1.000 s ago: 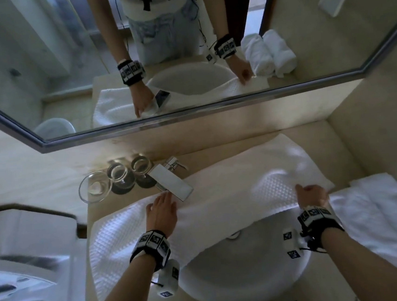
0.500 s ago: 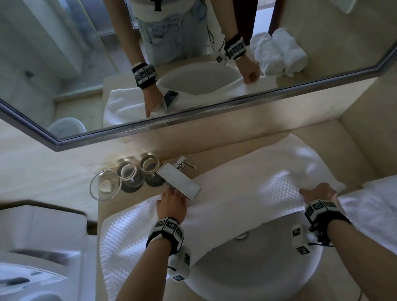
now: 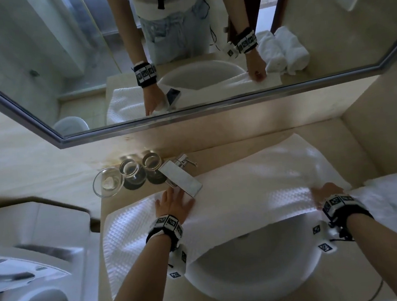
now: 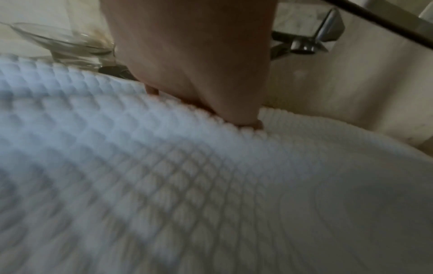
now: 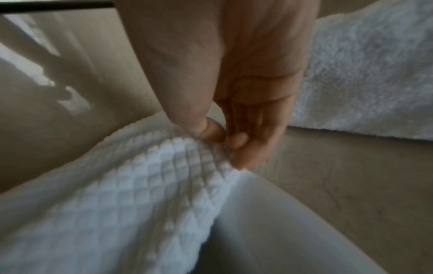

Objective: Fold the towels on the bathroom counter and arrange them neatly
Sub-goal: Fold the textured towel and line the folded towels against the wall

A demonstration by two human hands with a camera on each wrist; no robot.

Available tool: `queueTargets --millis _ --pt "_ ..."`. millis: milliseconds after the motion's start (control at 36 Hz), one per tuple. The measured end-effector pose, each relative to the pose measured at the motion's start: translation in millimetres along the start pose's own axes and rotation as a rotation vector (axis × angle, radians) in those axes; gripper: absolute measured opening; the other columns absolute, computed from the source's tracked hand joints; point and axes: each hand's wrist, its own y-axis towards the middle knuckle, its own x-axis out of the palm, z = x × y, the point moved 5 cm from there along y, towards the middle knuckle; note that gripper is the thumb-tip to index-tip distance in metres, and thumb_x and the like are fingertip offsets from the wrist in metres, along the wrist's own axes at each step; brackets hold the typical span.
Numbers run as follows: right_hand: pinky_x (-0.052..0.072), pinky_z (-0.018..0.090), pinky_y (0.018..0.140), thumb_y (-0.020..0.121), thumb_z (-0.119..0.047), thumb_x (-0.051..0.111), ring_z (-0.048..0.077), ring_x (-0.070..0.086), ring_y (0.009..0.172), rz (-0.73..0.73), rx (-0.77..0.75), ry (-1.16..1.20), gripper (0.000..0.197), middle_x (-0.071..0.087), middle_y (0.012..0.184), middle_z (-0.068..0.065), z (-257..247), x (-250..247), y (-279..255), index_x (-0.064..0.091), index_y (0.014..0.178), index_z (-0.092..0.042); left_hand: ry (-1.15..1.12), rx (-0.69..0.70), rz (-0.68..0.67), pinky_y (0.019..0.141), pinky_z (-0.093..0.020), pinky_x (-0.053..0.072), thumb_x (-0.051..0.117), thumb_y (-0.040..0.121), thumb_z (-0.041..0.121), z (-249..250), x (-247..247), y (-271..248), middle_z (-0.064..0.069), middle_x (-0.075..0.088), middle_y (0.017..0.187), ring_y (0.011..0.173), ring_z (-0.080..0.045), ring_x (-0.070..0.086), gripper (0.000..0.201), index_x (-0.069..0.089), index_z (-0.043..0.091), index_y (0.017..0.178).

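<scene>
Head view: white waffle-textured towel point(image 3: 245, 194)

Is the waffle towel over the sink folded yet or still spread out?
Mostly spread: the waffle towel lies across counter and sink, one lengthwise fold beginning.

No text, brand, number or label can be read anywhere. The only signs are black-and-white square marker patterns on the wristbands point(image 3: 167, 222), and they carry no legible characters.

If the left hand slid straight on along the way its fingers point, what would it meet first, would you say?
Most likely the faucet: the left hand lies flat on the waffle towel, fingertips right beside the spout's base. Depth is unclear, so they may already touch.
</scene>
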Motion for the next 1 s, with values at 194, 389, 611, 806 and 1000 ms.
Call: queueTargets --millis 194,389,611,806,1000 --pt "0.043 0.032 0.103 0.078 -0.032 0.068 0.023 0.050 0.124 -0.054 -0.153 -0.547 0.092 0.037 0.149 0.012 2 -3 -9 0.013 0.150 -0.018 -0.206 -0.031 0.223 0.118 -0.041 0.019 0.028 0.097 0.054 -12 13 -41 -0.002 0.024 0.157 0.143 -0.019 0.027 0.066 0.019 0.019 0.151" --pt "0.028 0.041 0.115 0.088 -0.061 0.039 0.032 0.022 0.143 0.027 -0.117 -0.248 0.084 0.010 0.158 0.016 19 9 20 0.007 0.151 -0.016 -0.405 -0.407 0.470 0.108 -0.052 0.032 0.048 0.095 0.040 -69 14 -106 -0.018 0.047 0.137 0.128 -0.034 0.042 0.051 0.047 0.003 0.131" --pt "0.047 0.037 0.096 0.085 -0.013 0.061 0.033 0.053 0.118 0.072 -0.045 -0.052 0.058 0.048 0.133 0.017 23 9 43 0.036 0.136 -0.001 -0.112 0.155 0.216 0.066 -0.029 0.037 0.043 0.083 0.045 -79 65 -151 0.011 0.062 0.088 0.079 -0.016 0.062 0.027 0.064 0.029 0.087" --pt "0.042 0.029 0.106 0.081 -0.032 0.064 0.025 0.045 0.129 0.114 -0.256 -0.377 0.069 0.037 0.146 0.008 13 2 20 0.036 0.143 -0.017 -0.182 0.079 0.160 0.084 -0.026 0.039 0.053 0.082 0.050 -60 47 -143 0.009 0.063 0.098 0.093 -0.014 0.059 0.033 0.064 0.023 0.097" --pt "0.038 0.038 0.109 0.075 -0.034 0.073 0.030 0.037 0.134 0.080 -0.248 -0.336 0.078 0.028 0.151 0.011 11 -2 -2 0.037 0.142 -0.015 -0.184 0.018 0.119 0.086 -0.023 0.036 0.058 0.083 0.034 -51 32 -136 0.016 0.054 0.083 0.086 -0.011 0.060 0.008 0.063 0.028 0.083"
